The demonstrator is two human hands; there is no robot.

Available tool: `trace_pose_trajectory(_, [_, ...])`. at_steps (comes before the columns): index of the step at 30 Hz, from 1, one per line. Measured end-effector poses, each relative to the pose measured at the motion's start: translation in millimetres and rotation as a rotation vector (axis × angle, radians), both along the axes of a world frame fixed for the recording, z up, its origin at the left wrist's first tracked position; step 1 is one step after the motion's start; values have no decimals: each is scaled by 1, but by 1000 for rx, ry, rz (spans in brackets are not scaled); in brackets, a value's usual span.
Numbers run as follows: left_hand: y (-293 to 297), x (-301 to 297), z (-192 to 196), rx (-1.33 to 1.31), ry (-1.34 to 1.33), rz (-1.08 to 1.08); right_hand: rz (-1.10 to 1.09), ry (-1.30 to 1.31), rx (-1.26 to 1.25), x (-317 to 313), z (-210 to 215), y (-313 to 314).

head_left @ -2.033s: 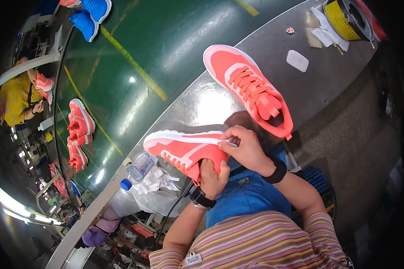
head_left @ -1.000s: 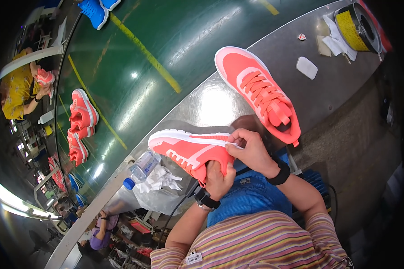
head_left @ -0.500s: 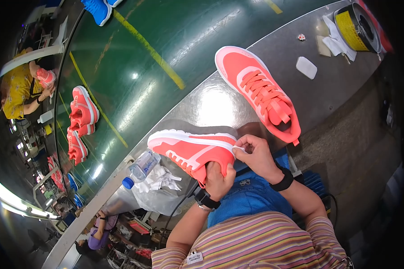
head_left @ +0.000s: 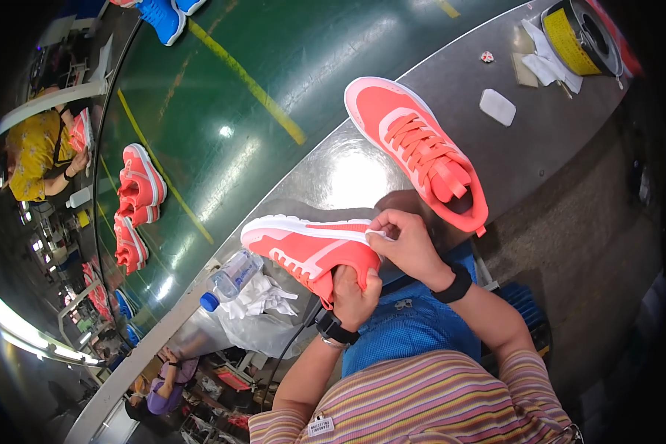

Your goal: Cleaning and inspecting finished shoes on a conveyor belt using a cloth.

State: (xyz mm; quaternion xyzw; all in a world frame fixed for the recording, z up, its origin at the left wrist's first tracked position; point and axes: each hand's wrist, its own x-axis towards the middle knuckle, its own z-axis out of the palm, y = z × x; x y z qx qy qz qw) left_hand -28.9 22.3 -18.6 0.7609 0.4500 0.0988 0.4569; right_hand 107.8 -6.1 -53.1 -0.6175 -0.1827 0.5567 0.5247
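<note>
A coral sneaker (head_left: 311, 248) with a white sole lies tilted on its side at the edge of the metal bench, toe to the left. My left hand (head_left: 355, 296) is closed on it, fingers inside the collar near the heel. Pinched between thumb and fingers of my right hand (head_left: 407, 240) is a small white wad, perhaps cloth or paper, pressed against the sole's edge near the heel. Most of the wad is hidden by the fingers. Another coral sneaker (head_left: 422, 152), laced, stands upright on the bench to the right, apart from both hands.
A clear bottle with a blue cap (head_left: 233, 277) lies by crumpled white scraps (head_left: 263, 296). Beyond the metal bench (head_left: 547, 140) runs a green belt (head_left: 222, 89) carrying coral shoes (head_left: 140, 181) and blue shoes (head_left: 161, 21). A yellow-labelled spool (head_left: 570, 41) and white pad (head_left: 497, 108) sit right. Another person (head_left: 37, 152) holds a shoe.
My right hand has slid left along the sole's edge, away from the heel end. My left hand keeps its hold on the sneaker. The person at far left has lifted and turned a shoe.
</note>
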Motion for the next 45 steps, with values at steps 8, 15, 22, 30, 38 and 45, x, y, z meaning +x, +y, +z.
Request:
trace_pose_trajectory(8, [-1, -2, -2, 32, 11, 4, -75, 115, -57, -5, 1, -11])
trace_pose_trajectory(15, [0, 0, -1, 62, 17, 5, 25, 34, -53, 0, 1, -15])
trace_pose_trajectory(22, [0, 2, -3, 32, 10, 6, 28, 93, -17, 5, -1, -7])
trace_pose_trajectory(30, [5, 5, -1, 56, 30, -4, -58, -40, 35, 8, 10, -22])
trace_pose_trajectory(38, [12, 10, -1, -1, 8, -17, 17, -398, 219, 7, 1, -9])
trace_pose_trajectory(45, [14, 8, -2, -90, 93, 78, 67, -586, 281, 6, -4, -2])
